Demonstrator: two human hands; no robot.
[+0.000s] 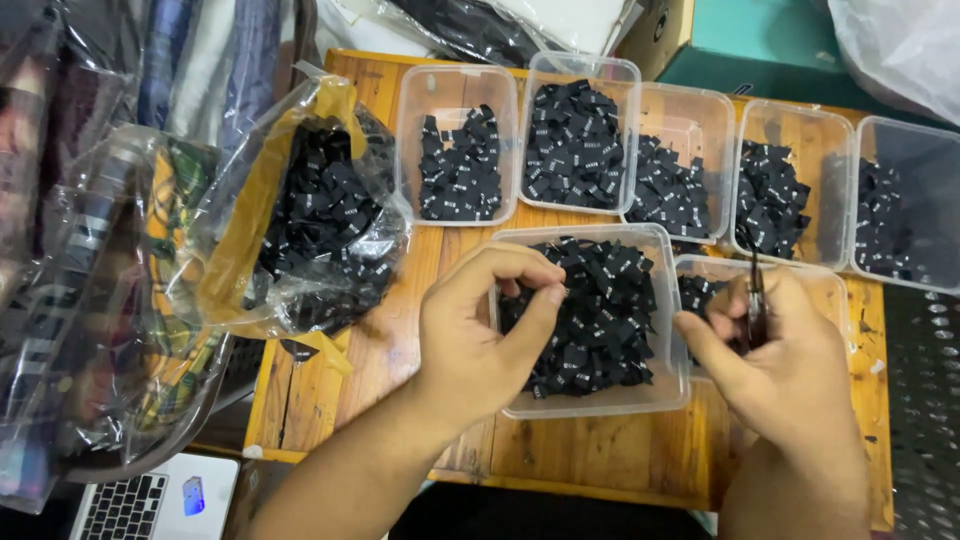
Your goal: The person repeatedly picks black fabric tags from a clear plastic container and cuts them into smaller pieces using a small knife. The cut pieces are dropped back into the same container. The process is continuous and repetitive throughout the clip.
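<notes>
a laptop corner [135,505] shows at the near left edge, below the wooden surface [330,385]. over the surface's near side, the left hand [480,330] curls with thumb and fingertips pinched together above a clear plastic tub [600,405] heaped with small black fabric labels [590,320]; whether a label sits in the pinch cannot be told. the right hand [775,350] is closed around a thin dark tool [757,300], held upright, over a second tub [830,285] just to the right, touching the first.

to the left, an open clear bag [300,220] with a yellow lining spills more black labels onto the surface, beside bundles of plastic-wrapped fabric [90,300].

farther back, five clear tubs [460,85] stand in a row along the surface's far side, each partly filled with the same black labels. behind them lie a teal box [750,40] and more plastic bags [890,45].
</notes>
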